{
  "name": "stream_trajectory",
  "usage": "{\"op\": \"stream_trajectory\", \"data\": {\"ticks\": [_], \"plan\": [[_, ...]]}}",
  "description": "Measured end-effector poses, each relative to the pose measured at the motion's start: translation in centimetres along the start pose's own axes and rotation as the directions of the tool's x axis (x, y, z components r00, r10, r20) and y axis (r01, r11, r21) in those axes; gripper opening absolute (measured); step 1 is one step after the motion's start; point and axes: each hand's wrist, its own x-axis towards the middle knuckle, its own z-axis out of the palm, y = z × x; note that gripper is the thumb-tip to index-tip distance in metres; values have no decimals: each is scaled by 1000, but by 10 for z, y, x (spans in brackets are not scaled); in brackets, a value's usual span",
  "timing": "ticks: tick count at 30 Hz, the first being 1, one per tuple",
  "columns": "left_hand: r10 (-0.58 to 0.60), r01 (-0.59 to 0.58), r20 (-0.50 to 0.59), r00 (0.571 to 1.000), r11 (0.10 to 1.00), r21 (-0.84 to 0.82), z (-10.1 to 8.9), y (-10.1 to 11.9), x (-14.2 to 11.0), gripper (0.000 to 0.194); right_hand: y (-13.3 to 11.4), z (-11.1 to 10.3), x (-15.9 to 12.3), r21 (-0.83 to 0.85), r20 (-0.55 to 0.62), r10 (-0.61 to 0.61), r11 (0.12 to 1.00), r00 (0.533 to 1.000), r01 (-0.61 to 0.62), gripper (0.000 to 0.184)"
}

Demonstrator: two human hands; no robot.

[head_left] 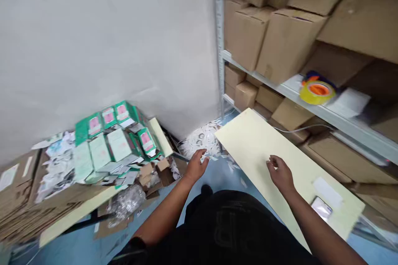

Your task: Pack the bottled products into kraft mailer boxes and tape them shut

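My left hand is in the air over the blue floor, between the two tables. Its fingers and thumb are apart, and a pale bit shows in the gap, which looks like the paper scraps behind it. Above the cream tabletop on the right, my right hand hovers with loosely curled fingers and thumb apart. I see nothing in it. A phone and a white sheet of paper lie on this tabletop, near my right forearm.
Green and white boxes are heaped on the left table, beside crumpled paper and flattened cardboard. Clear plastic wrap hangs by its edge. A metal shelf on the right bears cartons and a yellow tape roll.
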Motion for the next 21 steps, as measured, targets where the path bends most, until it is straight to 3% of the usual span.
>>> {"op": "stream_trajectory", "data": {"ticks": [6,10,13,16,19,21], "plan": [[-32,32,-126,992,999,-8,-90,-52,-8,33,-86,75,22,26,66,-141,990,988,140,45],[-96,100,-205,974,995,6,-137,-74,-23,34,-145,124,37,54,165,-255,967,953,250,46],[-175,176,-265,948,984,-19,-155,-83,-34,34,-178,150,53,79,258,-347,938,902,338,46],[-261,263,-345,902,964,-40,-161,-85,-43,35,-200,173,74,96,356,-419,906,835,413,46],[-337,364,-454,825,931,-30,-164,-82,-51,35,-220,198,95,127,470,-475,870,744,476,48],[-384,441,-539,750,897,-26,-169,-81,-58,36,-234,217,105,172,540,-520,838,662,518,48]]}}
